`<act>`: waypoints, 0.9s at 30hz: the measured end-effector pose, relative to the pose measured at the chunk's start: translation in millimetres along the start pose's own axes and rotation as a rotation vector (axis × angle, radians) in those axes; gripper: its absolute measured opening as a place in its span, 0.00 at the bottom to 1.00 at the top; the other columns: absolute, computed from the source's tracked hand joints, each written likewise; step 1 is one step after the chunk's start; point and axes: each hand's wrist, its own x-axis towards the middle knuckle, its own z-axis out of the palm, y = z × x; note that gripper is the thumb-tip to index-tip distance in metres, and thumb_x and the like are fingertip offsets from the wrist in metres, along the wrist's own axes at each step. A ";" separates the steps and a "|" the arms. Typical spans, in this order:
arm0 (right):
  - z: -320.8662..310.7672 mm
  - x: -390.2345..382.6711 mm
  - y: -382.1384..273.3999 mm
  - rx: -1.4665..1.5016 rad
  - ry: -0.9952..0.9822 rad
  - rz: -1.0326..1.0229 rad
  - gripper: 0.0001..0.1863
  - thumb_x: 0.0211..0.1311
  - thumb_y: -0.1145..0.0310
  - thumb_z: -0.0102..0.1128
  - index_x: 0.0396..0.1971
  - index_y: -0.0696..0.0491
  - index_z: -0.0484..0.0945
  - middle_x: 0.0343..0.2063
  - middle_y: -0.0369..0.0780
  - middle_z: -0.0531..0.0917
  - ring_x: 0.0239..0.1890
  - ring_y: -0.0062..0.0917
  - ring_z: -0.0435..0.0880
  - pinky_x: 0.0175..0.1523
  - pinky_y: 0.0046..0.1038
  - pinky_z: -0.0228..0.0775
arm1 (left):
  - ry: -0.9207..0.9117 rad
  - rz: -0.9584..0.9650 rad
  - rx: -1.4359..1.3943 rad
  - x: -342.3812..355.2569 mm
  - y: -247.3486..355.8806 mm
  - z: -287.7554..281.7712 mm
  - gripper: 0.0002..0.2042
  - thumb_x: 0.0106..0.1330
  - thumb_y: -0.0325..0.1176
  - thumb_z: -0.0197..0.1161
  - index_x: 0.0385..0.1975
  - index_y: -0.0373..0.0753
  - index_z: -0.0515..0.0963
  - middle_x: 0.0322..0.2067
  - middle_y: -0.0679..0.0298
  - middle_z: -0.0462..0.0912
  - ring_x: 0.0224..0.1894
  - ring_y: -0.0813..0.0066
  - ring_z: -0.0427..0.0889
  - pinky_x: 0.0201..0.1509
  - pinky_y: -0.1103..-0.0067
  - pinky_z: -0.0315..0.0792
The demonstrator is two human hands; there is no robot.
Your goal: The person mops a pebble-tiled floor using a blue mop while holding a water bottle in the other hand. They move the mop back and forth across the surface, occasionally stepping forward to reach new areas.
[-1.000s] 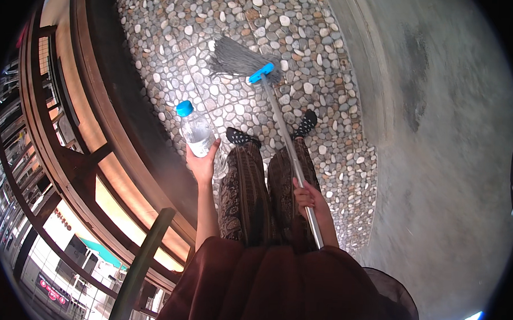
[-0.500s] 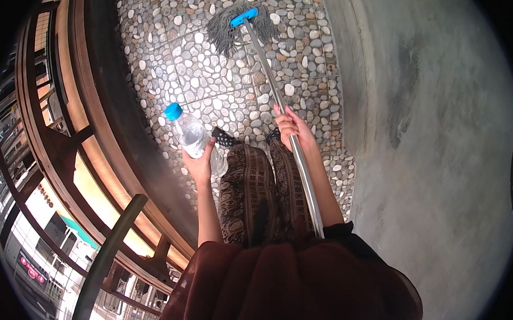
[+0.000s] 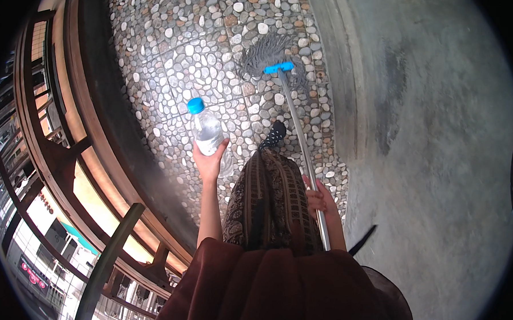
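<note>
A clear plastic bottle (image 3: 207, 130) with a blue cap and pale label tilts away from me, and my left hand (image 3: 208, 160) is closed around its lower part. My right hand (image 3: 321, 202) is wrapped round the silver metal handle of a mop (image 3: 295, 116), beside my right thigh. The handle runs forward to a blue clamp (image 3: 278, 68), from which grey strands (image 3: 265, 53) spread over the pebbled floor, near the right wall. Part of the right-hand fingers lies behind the handle.
Pebble-set tiles (image 3: 175, 59) pave the narrow walkway. A grey concrete wall (image 3: 429, 139) borders it on the right. Along the left runs a brown railing (image 3: 91, 153) with a lower area beyond. My patterned trousers (image 3: 266, 200) and one dotted shoe (image 3: 276, 133) are below.
The mop head has come closer to me and shifted right. My right hand has drawn back with the handle. The bottle has moved slightly right and up in view; one foot now shows farther forward.
</note>
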 end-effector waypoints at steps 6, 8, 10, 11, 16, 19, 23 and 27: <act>40.7 53.3 -23.1 0.248 -0.134 -0.039 0.19 0.65 0.59 0.37 0.49 0.55 0.62 0.14 0.31 0.59 0.09 0.12 0.56 0.11 0.14 0.51 | -0.351 0.058 0.699 60.4 18.4 43.1 0.33 0.33 0.50 0.69 0.40 0.34 0.72 0.31 0.51 0.79 0.35 0.61 0.79 0.40 0.72 0.71; 36.4 51.4 -18.3 0.249 -0.139 -0.066 0.19 0.65 0.60 0.37 0.51 0.55 0.61 0.15 0.31 0.60 0.10 0.12 0.56 0.12 0.14 0.52 | -0.478 0.127 0.955 87.3 30.6 65.0 0.34 0.33 0.54 0.67 0.42 0.40 0.72 0.32 0.54 0.79 0.36 0.59 0.78 0.41 0.71 0.72; 24.4 36.5 -7.7 0.239 -0.117 -0.082 0.19 0.65 0.60 0.35 0.52 0.54 0.60 0.16 0.31 0.59 0.11 0.11 0.57 0.13 0.13 0.51 | -0.546 0.140 1.161 109.4 41.1 87.2 0.33 0.33 0.55 0.66 0.41 0.43 0.72 0.34 0.55 0.79 0.37 0.60 0.78 0.42 0.72 0.72; 16.7 23.0 -1.8 0.215 -0.097 -0.089 0.20 0.65 0.59 0.35 0.54 0.51 0.59 0.16 0.30 0.59 0.11 0.11 0.55 0.14 0.14 0.52 | -0.560 0.140 1.185 118.0 45.8 92.9 0.32 0.33 0.55 0.67 0.41 0.43 0.73 0.35 0.55 0.79 0.38 0.61 0.78 0.42 0.72 0.72; -26.2 -42.8 25.9 0.200 -0.042 -0.067 0.21 0.65 0.56 0.32 0.56 0.46 0.57 0.14 0.30 0.59 0.08 0.12 0.55 0.11 0.14 0.50 | -0.556 0.306 1.289 152.3 66.9 111.6 0.34 0.34 0.54 0.67 0.45 0.46 0.70 0.34 0.58 0.79 0.39 0.61 0.77 0.42 0.71 0.71; -33.3 -47.4 8.3 0.105 0.056 -0.141 0.21 0.65 0.55 0.31 0.55 0.46 0.58 0.12 0.29 0.59 0.07 0.12 0.56 0.10 0.14 0.49 | -0.454 0.381 1.246 155.8 74.2 111.0 0.32 0.34 0.53 0.68 0.43 0.48 0.70 0.40 0.62 0.76 0.41 0.65 0.77 0.43 0.73 0.72; -2.4 -14.3 -39.3 -0.166 -0.022 -0.062 0.18 0.63 0.53 0.38 0.47 0.48 0.65 0.10 0.27 0.60 0.07 0.10 0.58 0.09 0.13 0.50 | -0.261 0.375 1.041 152.2 82.6 92.2 0.34 0.34 0.52 0.69 0.45 0.45 0.70 0.41 0.60 0.75 0.40 0.63 0.76 0.43 0.71 0.72; 58.9 55.6 -99.8 -0.568 0.218 -0.266 0.15 0.61 0.53 0.42 0.35 0.51 0.68 0.10 0.29 0.63 0.09 0.10 0.60 0.10 0.13 0.53 | -0.141 0.370 0.751 141.7 83.1 73.7 0.32 0.34 0.49 0.70 0.43 0.41 0.72 0.38 0.57 0.77 0.38 0.62 0.78 0.41 0.71 0.71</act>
